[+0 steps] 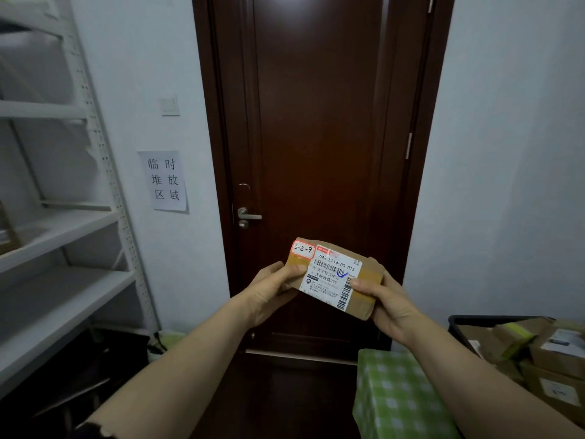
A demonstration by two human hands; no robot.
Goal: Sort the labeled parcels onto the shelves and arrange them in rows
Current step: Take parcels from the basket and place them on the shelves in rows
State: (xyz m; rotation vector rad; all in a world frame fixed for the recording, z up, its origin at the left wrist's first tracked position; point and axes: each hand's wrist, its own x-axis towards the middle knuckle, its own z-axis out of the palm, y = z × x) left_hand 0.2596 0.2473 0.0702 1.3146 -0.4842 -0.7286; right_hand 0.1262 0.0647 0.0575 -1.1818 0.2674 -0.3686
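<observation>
**Parcel "3-2-9" held in both hands, facing the door**

- Dark brown door [316, 122]: fills frame centre, 12 to 6 o'clock. Closed.
- White metal shelving [104, 217]: 9 o'clock side, several tiers. A cardboard item shows at the far left edge of one tier; too cropped to identify.
- Green-and-white checked box [395, 397]: 5 o'clock, low, at the foot of the door.
- Black bin [459, 321]: 4 o'clock, right edge, with cardboard parcels piled in it.
- Parcel [370, 264]: small brown cardboard box, taped, just below frame centre at 5 o'clock. In the air in front of the door, tilted with its right end lower, label face towards the camera. Well apart from the shelving and the bin.
- Left hand [269, 293]: at the parcel's 8 o'clock, gripping the left end, thumb on the top face, fingers underneath.
- Right hand [389, 302]: at the parcel's 4 o'clock, gripping the right end, thumb pressed on the label's lower right corner, fingers underneath.
- So the parcel sits between the hands, one on each end.
- Paper sign [166, 180]: on the wall at 9 o'clock, between shelving and door, with printed Chinese characters.
- Shipping label [332, 274]: white, with barcodes and a blue tick.
- Red-bordered sticker [303, 248]: at the parcel's 10 o'clock corner, handwritten "3-2-9".
- Door handle [248, 215]: silver lever, just left of centre.
- Wall switch [170, 105]: 10 o'clock.
</observation>
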